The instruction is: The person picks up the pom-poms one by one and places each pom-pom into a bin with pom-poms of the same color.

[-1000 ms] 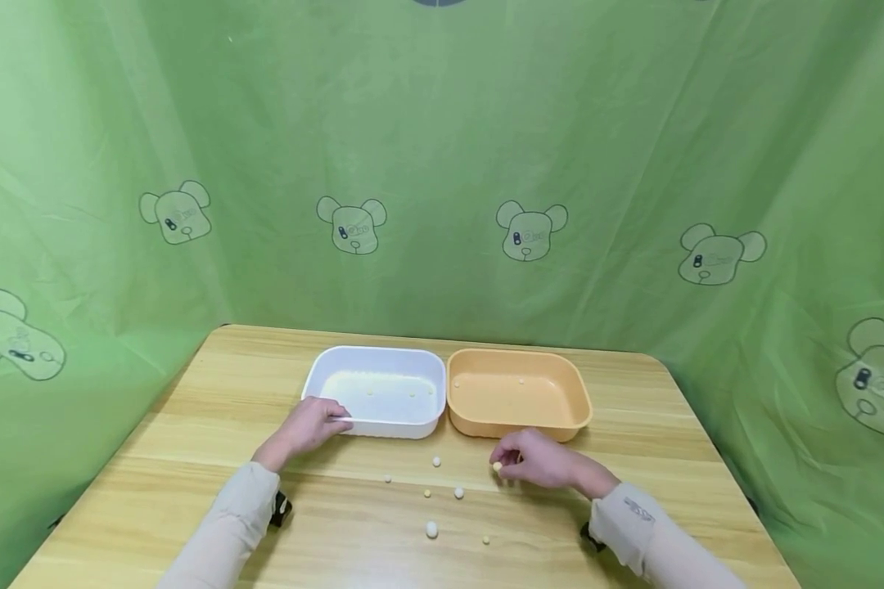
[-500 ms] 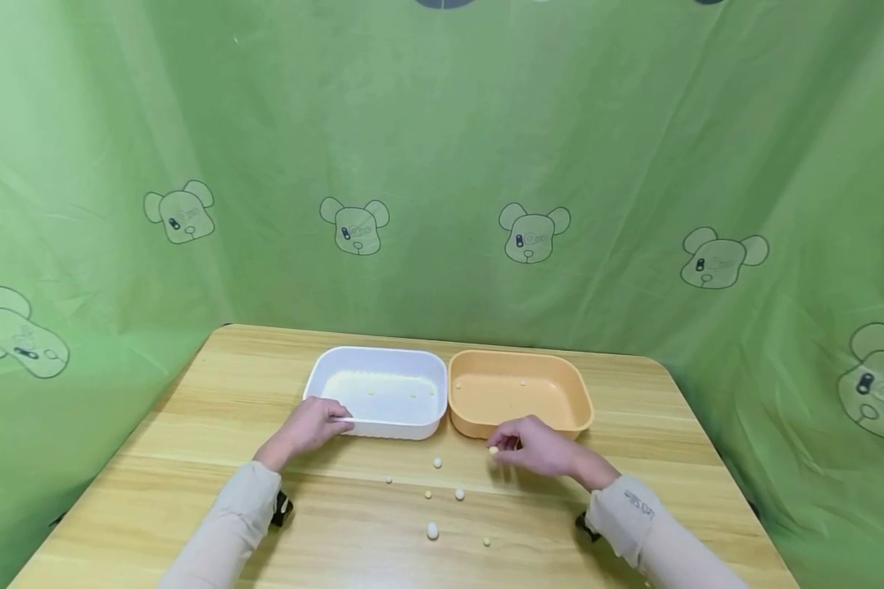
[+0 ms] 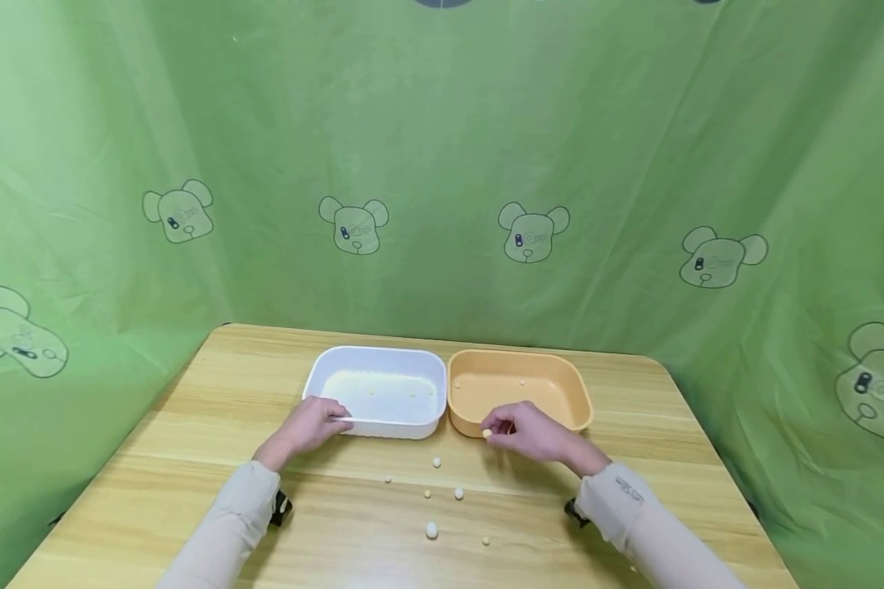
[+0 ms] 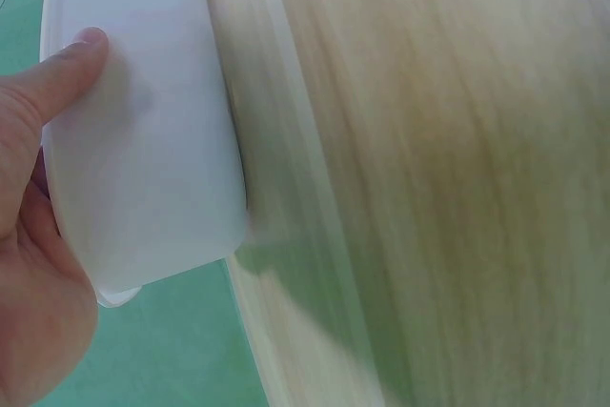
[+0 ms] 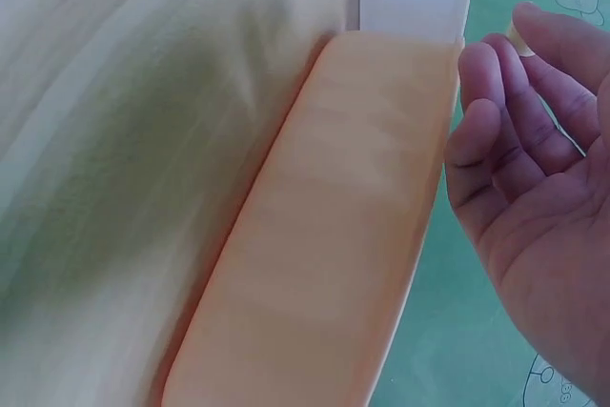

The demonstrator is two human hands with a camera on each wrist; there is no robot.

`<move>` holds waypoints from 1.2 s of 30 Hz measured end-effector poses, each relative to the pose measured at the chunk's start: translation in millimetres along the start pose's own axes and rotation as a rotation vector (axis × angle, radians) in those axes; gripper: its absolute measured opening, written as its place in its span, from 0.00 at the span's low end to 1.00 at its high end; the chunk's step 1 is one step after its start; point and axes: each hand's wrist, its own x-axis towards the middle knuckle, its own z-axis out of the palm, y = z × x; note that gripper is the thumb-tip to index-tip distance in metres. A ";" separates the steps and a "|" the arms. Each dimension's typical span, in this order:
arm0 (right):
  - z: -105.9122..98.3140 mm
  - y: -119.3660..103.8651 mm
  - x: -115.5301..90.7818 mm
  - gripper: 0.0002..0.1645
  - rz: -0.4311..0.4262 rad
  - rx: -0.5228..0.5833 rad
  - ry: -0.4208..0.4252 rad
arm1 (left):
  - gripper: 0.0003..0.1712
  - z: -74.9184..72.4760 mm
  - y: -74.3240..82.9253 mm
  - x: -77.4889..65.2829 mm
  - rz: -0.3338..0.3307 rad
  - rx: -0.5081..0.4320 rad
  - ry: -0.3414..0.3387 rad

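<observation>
A pale yellow ball (image 5: 518, 41) sits at the very tips of the right hand's (image 3: 530, 432) digits, pinched between the thumb and the fingertips facing it, while the remaining fingers curl in toward the palm without holding anything else. In the head view the ball appears against the front wall of the orange basin (image 3: 464, 423), close to that basin's left front corner; whether the hand touches the rim cannot be told. The ball is small, round and plain, mostly covered by the thumb in the right wrist view, so only a cream-coloured sliver shows there. The left hand (image 3: 309, 424) grips the near left part of the white basin (image 3: 394, 428), its thumb laid flat on the outer face of the wall and its other fingers beyond the rim, partly hidden. The two basins stand side by side on the wooden table (image 3: 191, 442). Three tiny yellowish balls (image 3: 412, 395) lie apart on the white basin's floor, and two tiny pale balls (image 3: 522, 383) lie in the orange one. Nearer the person, four white balls (image 3: 431, 531) and two yellow balls (image 3: 485, 541) of differing sizes are scattered on the wood.
</observation>
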 end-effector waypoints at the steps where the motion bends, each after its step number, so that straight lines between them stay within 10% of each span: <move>1: -0.1 0.1 1.2 0.06 0.003 -0.002 0.003 | 0.03 0.1 -0.1 -0.2 -0.003 -0.004 -0.002; 36: -4.0 -22.2 39.0 0.07 0.065 0.005 0.028 | 0.04 3.0 -3.3 0.0 0.011 -0.008 0.017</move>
